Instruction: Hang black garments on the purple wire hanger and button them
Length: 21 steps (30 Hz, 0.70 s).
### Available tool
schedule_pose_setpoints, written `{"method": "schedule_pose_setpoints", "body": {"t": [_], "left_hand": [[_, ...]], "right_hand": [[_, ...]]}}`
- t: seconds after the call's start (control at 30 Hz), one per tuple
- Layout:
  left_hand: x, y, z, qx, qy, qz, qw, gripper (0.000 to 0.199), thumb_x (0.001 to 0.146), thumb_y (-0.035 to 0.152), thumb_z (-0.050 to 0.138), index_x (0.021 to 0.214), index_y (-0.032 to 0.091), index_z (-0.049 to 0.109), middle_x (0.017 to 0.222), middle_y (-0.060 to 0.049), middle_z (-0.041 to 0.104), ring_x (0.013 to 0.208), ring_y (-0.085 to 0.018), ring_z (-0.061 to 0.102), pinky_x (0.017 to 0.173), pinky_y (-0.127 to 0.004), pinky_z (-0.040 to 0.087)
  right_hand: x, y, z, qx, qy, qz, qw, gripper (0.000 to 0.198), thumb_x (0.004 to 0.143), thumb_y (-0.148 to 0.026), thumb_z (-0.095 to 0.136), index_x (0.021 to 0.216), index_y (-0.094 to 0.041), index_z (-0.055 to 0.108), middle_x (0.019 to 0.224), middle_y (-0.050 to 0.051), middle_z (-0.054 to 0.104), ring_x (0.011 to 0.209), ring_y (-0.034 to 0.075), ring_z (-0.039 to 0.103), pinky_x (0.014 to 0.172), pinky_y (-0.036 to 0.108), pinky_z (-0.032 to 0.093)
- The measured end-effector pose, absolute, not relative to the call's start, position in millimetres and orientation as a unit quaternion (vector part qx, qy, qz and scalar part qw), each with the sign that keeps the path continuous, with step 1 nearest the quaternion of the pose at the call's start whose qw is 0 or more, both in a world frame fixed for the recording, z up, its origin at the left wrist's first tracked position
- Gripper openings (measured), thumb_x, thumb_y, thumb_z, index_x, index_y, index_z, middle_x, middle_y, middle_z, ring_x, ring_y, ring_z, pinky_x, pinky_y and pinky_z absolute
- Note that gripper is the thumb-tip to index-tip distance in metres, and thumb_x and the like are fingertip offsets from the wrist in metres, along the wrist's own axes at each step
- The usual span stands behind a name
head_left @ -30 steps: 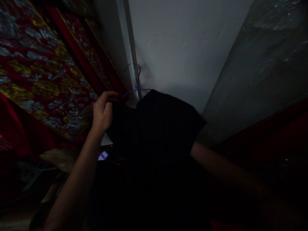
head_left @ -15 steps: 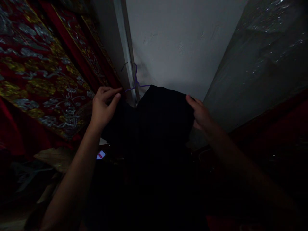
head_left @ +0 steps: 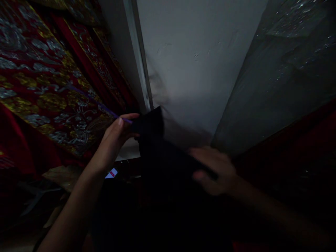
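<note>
A purple clothes hanger [head_left: 106,109] slants up to the left from my left hand [head_left: 112,138], which is closed on it between thumb and fingers. Just past those fingertips, the hanger's other end runs into a very dark garment [head_left: 157,157]. The cloth rises to a small peak near the wall and hangs down into deep shadow, so its type and lower part cannot be made out. My right hand [head_left: 216,169], smeared by motion, is closed around the garment's right edge, lower than my left hand.
Red cloth with gold and silver embroidery [head_left: 52,70] hangs at the left. A pale wall panel [head_left: 196,70] stands ahead, with clear plastic sheeting [head_left: 262,94] at its right. A lit phone [head_left: 111,173] lies below my left forearm.
The hanger has tipped to the left, its hook end now over the embroidered cloth. My right hand has moved down with the garment's edge, and my left hand has dropped slightly.
</note>
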State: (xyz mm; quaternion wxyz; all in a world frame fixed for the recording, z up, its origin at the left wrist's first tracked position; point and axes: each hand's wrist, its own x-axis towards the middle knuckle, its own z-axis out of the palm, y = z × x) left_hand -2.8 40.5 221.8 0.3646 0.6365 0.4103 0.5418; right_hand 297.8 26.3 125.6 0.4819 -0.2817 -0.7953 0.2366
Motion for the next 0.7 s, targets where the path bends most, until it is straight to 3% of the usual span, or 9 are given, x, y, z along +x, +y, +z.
{"method": "schedule_pose_setpoints", "body": {"t": [0.1,0.23,0.33,0.4,0.43,0.47,0.53,0.6,0.7], "left_hand": [[0.2,25.5,210.6,0.542,0.412,0.546,0.489,0.040,0.096,0.055,0.052,0.107,0.020,0.068,0.093,-0.008,0.070,0.086,-0.021,0.069,0.075,-0.034,0.058],[-16.0,1.3,198.9,0.537,0.454,0.435,0.562,0.028,0.087,0.046,0.070,0.094,0.020,0.063,0.059,0.004,0.043,0.051,-0.011,0.047,0.049,-0.022,0.044],[-33.6,-17.2,197.8,0.609,0.502,0.304,0.534,0.033,0.090,0.053,0.065,0.096,0.021,0.065,0.059,0.006,0.039,0.046,-0.008,0.033,0.039,-0.019,0.030],[-44.4,-24.1,199.7,0.663,0.528,0.266,0.459,0.037,0.094,0.056,0.058,0.097,0.021,0.068,0.062,0.004,0.044,0.050,-0.009,0.036,0.041,-0.018,0.029],[-49.7,-24.7,200.4,0.688,0.536,0.259,0.416,0.038,0.096,0.055,0.055,0.096,0.020,0.069,0.064,0.003,0.047,0.052,-0.010,0.039,0.043,-0.019,0.031],[-55.2,-23.4,200.6,0.711,0.539,0.254,0.375,0.039,0.097,0.055,0.053,0.094,0.019,0.069,0.066,0.002,0.050,0.055,-0.010,0.043,0.046,-0.019,0.033],[-66.6,-15.3,198.9,0.748,0.537,0.250,0.299,0.040,0.098,0.053,0.052,0.087,0.018,0.068,0.068,0.001,0.056,0.059,-0.012,0.048,0.052,-0.020,0.038],[-77.7,-2.4,194.8,0.774,0.538,0.258,0.213,0.040,0.098,0.051,0.053,0.082,0.018,0.067,0.071,0.000,0.061,0.063,-0.013,0.053,0.056,-0.022,0.041],[-89.3,19.3,187.5,0.775,0.545,0.312,0.073,0.036,0.096,0.049,0.056,0.084,0.018,0.069,0.074,-0.001,0.066,0.066,-0.015,0.057,0.062,-0.024,0.043]], "right_hand": [[276.0,15.1,129.9,-0.231,-0.851,0.239,0.406,0.055,0.082,-0.056,0.076,0.130,-0.030,0.069,0.128,0.009,0.069,0.120,0.028,0.066,0.101,0.042,0.054],[249.4,25.6,146.5,-0.133,-0.922,0.235,0.278,0.058,0.086,-0.050,0.075,0.139,-0.030,0.063,0.139,0.009,0.063,0.125,0.024,0.063,0.105,0.039,0.052],[244.2,54.4,147.9,-0.205,-0.907,0.188,0.315,0.060,0.093,-0.044,0.067,0.149,-0.028,0.052,0.152,0.012,0.050,0.139,0.026,0.051,0.117,0.045,0.043],[247.8,77.1,141.5,-0.287,-0.872,0.166,0.360,0.060,0.093,-0.041,0.067,0.149,-0.026,0.050,0.155,0.015,0.046,0.145,0.029,0.044,0.121,0.050,0.037],[250.9,87.0,137.4,-0.310,-0.861,0.181,0.360,0.056,0.093,-0.041,0.066,0.145,-0.025,0.053,0.151,0.016,0.049,0.142,0.030,0.047,0.119,0.051,0.039],[254.6,95.3,133.6,-0.320,-0.856,0.223,0.339,0.049,0.094,-0.041,0.064,0.139,-0.023,0.057,0.142,0.016,0.057,0.133,0.030,0.055,0.112,0.049,0.046],[263.1,105.8,129.3,-0.320,-0.837,0.358,0.262,0.036,0.097,-0.046,0.055,0.119,-0.019,0.064,0.105,0.011,0.072,0.095,0.024,0.072,0.082,0.038,0.060],[271.9,109.5,131.6,-0.315,-0.792,0.489,0.184,0.037,0.098,-0.053,0.051,0.104,-0.018,0.062,0.064,0.000,0.064,0.053,0.014,0.063,0.050,0.025,0.049],[280.9,109.5,146.1,-0.292,-0.747,0.581,0.139,0.036,0.094,-0.056,0.058,0.094,-0.020,0.056,0.045,-0.009,0.047,0.034,0.008,0.046,0.036,0.020,0.030]]}}
